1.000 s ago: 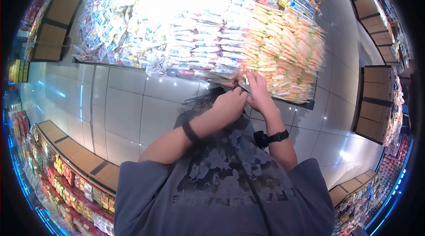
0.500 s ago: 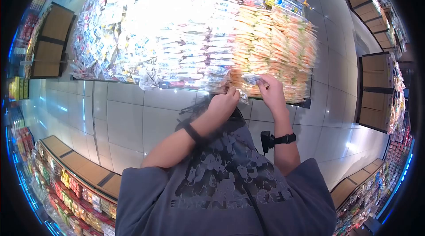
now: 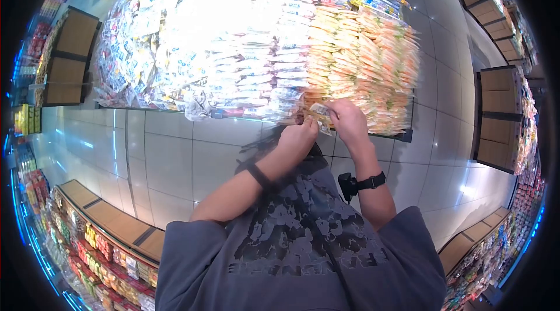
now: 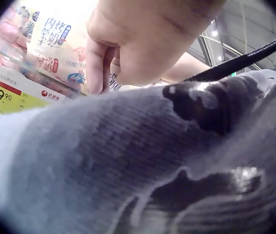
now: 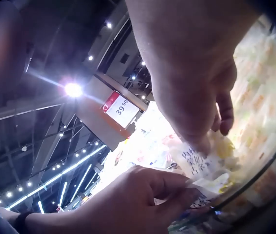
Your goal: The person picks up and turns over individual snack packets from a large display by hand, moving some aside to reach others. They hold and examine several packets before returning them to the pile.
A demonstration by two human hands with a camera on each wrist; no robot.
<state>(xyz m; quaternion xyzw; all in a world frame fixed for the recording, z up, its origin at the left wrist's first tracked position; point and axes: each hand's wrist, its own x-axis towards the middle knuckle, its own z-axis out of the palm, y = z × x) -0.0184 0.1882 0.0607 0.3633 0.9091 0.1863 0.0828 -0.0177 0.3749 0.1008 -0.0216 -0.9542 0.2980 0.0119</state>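
Note:
Both hands meet at the near edge of a display heaped with wrapped snack packets. My left hand point(image 3: 298, 137) pinches a small snack packet point(image 3: 321, 111) with thumb and fingertips. From the other side, my right hand point(image 3: 349, 121) pinches the packet's upper part between curled fingers. In the right wrist view the packet point(image 5: 196, 163) is pale, with dark printed characters and a yellow patch, and the left hand point(image 5: 128, 200) grips its lower corner. The left wrist view shows the left hand point(image 4: 147, 39) with bent fingers, its fingertips partly hidden behind the shirt.
White packets point(image 3: 245, 60) and orange-yellow packets point(image 3: 361, 72) fill the display. A yellow price label point(image 4: 6, 95) lines its edge, and a price sign point(image 5: 121, 109) stands above it. Tiled floor point(image 3: 169, 159) surrounds it, with stocked shelves point(image 3: 105, 247) behind on the left.
The right hand moved right, away from the left, with a light packet in its fingers, then came back to the left hand. The head view shifted slightly.

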